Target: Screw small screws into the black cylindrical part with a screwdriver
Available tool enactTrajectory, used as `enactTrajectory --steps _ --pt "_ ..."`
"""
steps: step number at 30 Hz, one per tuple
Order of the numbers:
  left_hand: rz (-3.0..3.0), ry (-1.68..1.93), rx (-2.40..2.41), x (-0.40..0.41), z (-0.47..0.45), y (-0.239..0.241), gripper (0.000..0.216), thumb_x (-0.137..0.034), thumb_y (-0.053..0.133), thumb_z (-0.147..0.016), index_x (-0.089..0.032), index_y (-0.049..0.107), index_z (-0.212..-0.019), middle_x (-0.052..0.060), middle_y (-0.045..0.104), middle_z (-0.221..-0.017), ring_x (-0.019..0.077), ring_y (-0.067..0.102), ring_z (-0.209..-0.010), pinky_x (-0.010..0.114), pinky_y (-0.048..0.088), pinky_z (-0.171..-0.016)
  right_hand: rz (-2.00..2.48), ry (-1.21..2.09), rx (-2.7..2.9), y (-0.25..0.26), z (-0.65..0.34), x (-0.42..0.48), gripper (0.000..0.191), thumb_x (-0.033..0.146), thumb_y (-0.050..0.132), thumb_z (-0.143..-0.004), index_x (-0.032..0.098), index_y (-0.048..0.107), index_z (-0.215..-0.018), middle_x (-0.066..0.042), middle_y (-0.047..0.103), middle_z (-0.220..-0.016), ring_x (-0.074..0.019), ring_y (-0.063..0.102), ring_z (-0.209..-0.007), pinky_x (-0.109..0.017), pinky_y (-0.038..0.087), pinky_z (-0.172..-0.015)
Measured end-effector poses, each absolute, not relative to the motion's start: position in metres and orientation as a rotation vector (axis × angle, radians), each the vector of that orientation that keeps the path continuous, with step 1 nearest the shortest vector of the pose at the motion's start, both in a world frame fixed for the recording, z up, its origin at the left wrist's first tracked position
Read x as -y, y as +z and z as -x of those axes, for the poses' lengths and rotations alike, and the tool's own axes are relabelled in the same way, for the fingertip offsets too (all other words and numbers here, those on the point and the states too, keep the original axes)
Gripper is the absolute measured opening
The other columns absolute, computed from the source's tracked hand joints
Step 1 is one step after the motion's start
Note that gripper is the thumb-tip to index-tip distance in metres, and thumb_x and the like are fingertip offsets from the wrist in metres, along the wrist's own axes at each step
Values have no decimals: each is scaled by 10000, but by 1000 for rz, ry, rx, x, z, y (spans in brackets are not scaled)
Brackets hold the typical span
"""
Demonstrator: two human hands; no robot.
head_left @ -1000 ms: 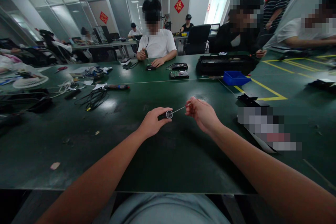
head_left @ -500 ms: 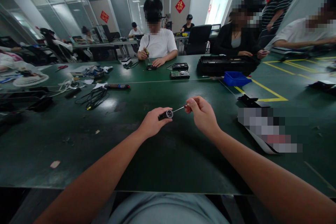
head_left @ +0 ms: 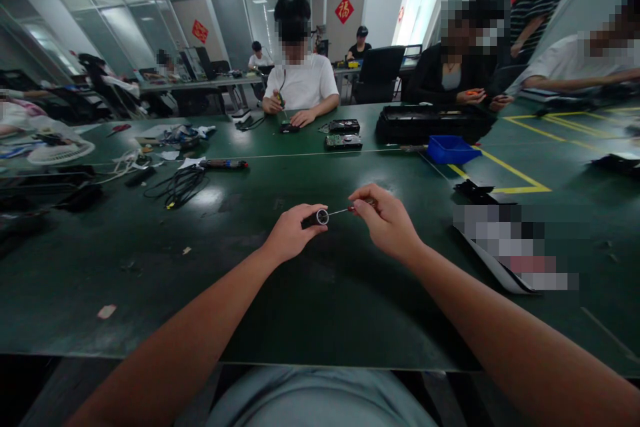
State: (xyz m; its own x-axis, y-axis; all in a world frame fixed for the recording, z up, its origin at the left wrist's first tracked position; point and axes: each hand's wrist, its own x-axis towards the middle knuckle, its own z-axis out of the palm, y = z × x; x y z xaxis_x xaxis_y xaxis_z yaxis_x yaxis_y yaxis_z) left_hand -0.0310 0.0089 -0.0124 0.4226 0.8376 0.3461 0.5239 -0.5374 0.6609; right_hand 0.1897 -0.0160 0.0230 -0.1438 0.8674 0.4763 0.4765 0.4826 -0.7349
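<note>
Between thumb and fingers, my left hand (head_left: pixel 293 232) grips a small black cylinder (head_left: pixel 314 219) whose round, silver-rimmed end faces right toward me. My right hand (head_left: pixel 387 217) is closed around the reddish handle of a thin screwdriver (head_left: pixel 339 212). Its metal shaft points left, and the tip reaches the cylinder's open end; how deep it sits I cannot tell. Both hands are held above the green table (head_left: pixel 300 307), and what lies inside the cylinder is too dark to make out.
Right of my hands lie a blurred-out sheet (head_left: pixel 505 250) and black parts (head_left: pixel 475 190). Farther off are a blue bin (head_left: pixel 453 149), a long black housing (head_left: pixel 433 123) and circuit boards (head_left: pixel 343 141). A cabled tool (head_left: pixel 225 164) lies left. Co-workers sit across the table.
My right hand has shifted slightly left with the screwdriver, and its fingers have changed position on the handle. My left hand and the cylinder stay nearly still.
</note>
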Motion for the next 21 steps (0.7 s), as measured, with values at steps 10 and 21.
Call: enactTrajectory --steps 10,21 --pt "-2232 918 -1154 -10 32 -14 395 -248 731 -839 -269 640 -1222 20 668 -1160 202 606 -1073 363 446 -988 1306 457 1817 30 -187 19 274 395 447 -971 200 639 -946 -3 614 -634 -167 567 -569 -309 392 -580" --pt "-2220 922 -1155 -10 33 -15 392 -243 726 -840 -270 642 -1222 24 670 -1157 205 606 -1081 369 452 -989 1260 493 1880 31 -188 20 276 341 416 -979 205 655 -986 -29 679 -768 -163 585 -624 -299 401 -594"
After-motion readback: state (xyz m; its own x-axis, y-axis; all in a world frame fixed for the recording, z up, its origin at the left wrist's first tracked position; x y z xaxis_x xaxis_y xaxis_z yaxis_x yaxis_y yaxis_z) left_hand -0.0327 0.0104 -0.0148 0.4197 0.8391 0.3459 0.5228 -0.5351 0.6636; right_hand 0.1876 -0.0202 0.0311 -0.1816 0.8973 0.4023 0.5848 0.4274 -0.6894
